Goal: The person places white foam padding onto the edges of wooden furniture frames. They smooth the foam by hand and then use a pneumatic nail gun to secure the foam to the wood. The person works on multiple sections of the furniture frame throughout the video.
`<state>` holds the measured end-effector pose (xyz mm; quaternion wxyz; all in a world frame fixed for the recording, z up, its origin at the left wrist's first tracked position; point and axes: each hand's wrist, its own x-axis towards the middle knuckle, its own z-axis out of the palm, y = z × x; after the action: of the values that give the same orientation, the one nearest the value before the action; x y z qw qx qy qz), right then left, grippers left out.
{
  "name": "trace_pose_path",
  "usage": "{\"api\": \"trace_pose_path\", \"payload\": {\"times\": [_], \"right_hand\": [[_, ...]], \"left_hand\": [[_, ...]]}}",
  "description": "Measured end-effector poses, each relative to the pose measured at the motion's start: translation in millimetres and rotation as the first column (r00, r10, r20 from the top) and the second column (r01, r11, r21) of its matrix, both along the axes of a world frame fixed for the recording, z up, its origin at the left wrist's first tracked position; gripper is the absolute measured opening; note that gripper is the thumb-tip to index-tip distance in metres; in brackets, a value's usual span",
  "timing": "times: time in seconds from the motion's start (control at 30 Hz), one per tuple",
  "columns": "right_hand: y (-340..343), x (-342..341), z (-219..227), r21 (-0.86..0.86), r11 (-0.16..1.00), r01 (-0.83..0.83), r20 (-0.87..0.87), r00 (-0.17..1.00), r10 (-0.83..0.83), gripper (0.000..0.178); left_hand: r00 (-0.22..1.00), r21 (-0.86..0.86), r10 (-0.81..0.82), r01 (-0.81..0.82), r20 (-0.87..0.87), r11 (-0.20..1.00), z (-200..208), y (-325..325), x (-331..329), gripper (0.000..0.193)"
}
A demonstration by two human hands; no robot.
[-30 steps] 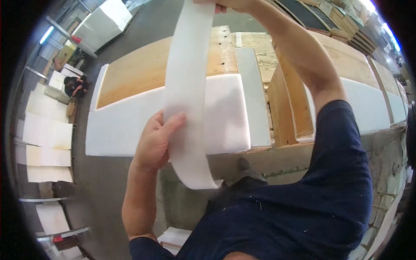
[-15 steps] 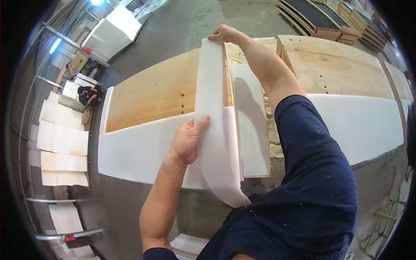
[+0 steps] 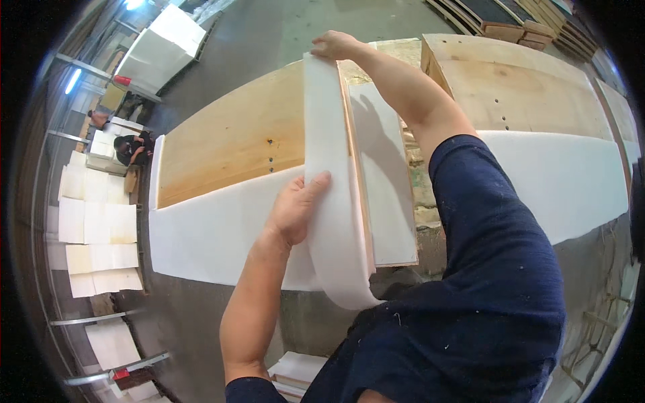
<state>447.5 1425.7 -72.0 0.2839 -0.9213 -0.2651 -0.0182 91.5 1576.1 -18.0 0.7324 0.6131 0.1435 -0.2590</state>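
A long white foam strip [image 3: 330, 127] lies lengthwise over the right edge of a wooden box frame [image 3: 232, 127], its near end curling down toward my body. My right hand [image 3: 334, 46] pinches the strip's far end at the frame's far corner. Around the strip's left edge, about midway, my left hand [image 3: 297, 207] is closed, the thumb lying on top. White foam sheeting [image 3: 222, 232] covers the near part of the frame, while bare plywood with a few dark holes shows behind it. The fingers under the strip are hidden.
Right of the strip, a white-faced board [image 3: 386, 201] sits in the gap before a second wooden frame [image 3: 517, 94], also partly foam-covered. Stacked frames [image 3: 504, 27] stand at the far right. White sheets [image 3: 101, 221] and two people are at the left.
The view has shifted slightly. My right hand has moved a little left and away with the strip's far end; my left hand keeps its hold midway along.
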Motion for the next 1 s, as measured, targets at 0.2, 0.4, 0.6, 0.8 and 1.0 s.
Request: {"api": "trace_pose_path", "payload": {"times": [0.2, 0.4, 0.6, 0.8, 1.0], "right_hand": [[19.2, -88.8, 16.7, -0.408, 0.912, -0.043, 0.036, 0.997, 0.063, 0.095], [9.6, -178.0, 28.6, -0.515, 0.84, -0.169, 0.015, 0.978, 0.206, 0.101], [0.3, -217.0, 32.8, -0.46, 0.848, -0.264, -0.018, 0.958, 0.288, 0.102], [1.4, -232.5, 26.4, -0.51, 0.838, -0.195, 0.105, 0.953, 0.286, 0.097], [8.3, -245.4, 30.8, -0.556, 0.817, -0.153, 0.143, 0.951, 0.275, 0.091]], "left_hand": [[1.0, 0.092, -0.004, 0.007, -0.03, 0.996, -4.5, -0.4, 0.4, 0.031], [0.999, 0.137, 0.042, -0.037, -0.034, 0.99, -4.2, -3.8, 0.2, 0.031], [0.999, 0.177, 0.046, -0.042, -0.021, 0.983, -3.4, -7.4, 0.1, 0.029], [0.995, 0.291, 0.064, -0.084, 0.078, 0.953, -7.2, -12.5, -4.7, 0.031], [0.884, 0.631, -0.269, -0.036, 0.381, 0.775, -14.7, -47.1, -19.6, 0.028]]}}
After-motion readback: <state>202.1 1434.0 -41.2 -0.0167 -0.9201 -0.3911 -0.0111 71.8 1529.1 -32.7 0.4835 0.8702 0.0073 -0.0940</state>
